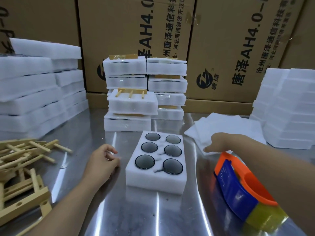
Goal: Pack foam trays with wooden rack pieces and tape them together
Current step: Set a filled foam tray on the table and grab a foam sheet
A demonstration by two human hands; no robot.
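Note:
A white foam tray (155, 179) with several round dark discs in its pockets lies on the steel table in the middle. My left hand (103, 161) hovers just left of the tray, fingers loosely curled, holding nothing. My right hand (219, 142) reaches right of the tray and its fingertips touch the near corner of a pile of thin white foam sheets (226, 130). An orange and blue tape dispenser (243, 189) with yellowish tape lies under my right forearm. Wooden rack pieces (25, 160) lie heaped at the left.
Packed, taped foam trays (129, 99) are stacked behind the middle tray, some topped with wooden racks. Tall stacks of foam trays stand at the far left (34, 92) and far right (288, 108). Cardboard boxes (221, 40) wall off the back.

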